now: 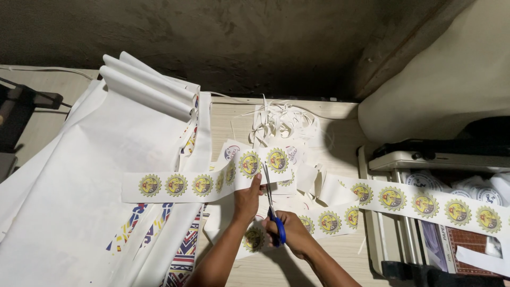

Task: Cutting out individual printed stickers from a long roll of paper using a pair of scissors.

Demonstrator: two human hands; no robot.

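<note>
So the long white paper strip printed with round yellow-green gear-edged emblems [180, 186] runs across the middle left of the frame, and the left hand [247, 199] has it pinched near its right end, thumb on top and fingers underneath, closed firmly on the paper. I'd guess it's held up like that to keep the strip taut and flat right where the blades meet it, so the paper doesn't flop.

The right hand [295, 234], lower centre, is wrapped around the blue-handled scissors with silver blades [271, 204], fingers through the loops. The blades point up the frame and sit at the strip's edge between two emblems, parted only slightly. Both forearms come in from the bottom edge and angle toward each other, wrists nearly touching.

A second strip of the same emblems [425, 202] trails off to the right, draped over a grey metal paper trimmer [382, 212], probably just parked there out of the way. At upper centre there's a heap of thin white paper offcuts [279, 122], and big white printed sheets, rolled at the top [106, 175], fill the left side of the pale wooden table [340, 266].
</note>
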